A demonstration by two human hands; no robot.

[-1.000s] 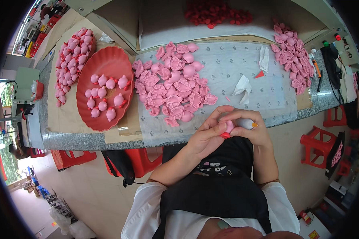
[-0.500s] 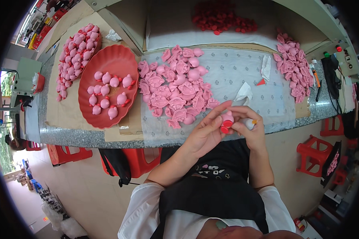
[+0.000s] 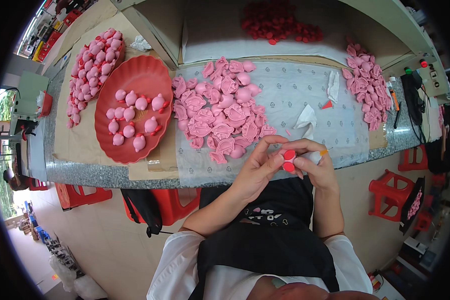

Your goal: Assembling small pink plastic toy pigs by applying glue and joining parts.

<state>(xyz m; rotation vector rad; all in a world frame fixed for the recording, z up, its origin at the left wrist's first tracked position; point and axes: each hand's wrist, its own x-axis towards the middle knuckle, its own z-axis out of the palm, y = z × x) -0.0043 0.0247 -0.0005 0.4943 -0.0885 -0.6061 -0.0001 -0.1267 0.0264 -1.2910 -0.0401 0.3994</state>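
Near the front edge of the bench, my left hand [image 3: 257,170] pinches a small pink piece with two red round discs [image 3: 289,161]. The discs face up side by side, while fingers cover most of the pink part. My right hand [image 3: 321,172] closes on the same piece from the other side, thumb by the discs. Tucked in its fingers is a small white bottle [image 3: 313,157] with an orange, needle-like tip. Just left of the hands lies a heap of pink hollow half-shells [image 3: 225,112].
Left of the heap, a red scalloped dish [image 3: 137,70] holds several pink pieces with red parts; more are piled [image 3: 92,65] beyond. Red parts [image 3: 280,25] lie under the shelf. Another pink heap [image 3: 367,87] sits right. Crumpled white tissue [image 3: 306,120] rests beyond my hands.
Both hands have turned the piece, so the red discs now face up and the pink body is mostly hidden. The fingers have drawn closer around it. The bottle stays in the right hand.
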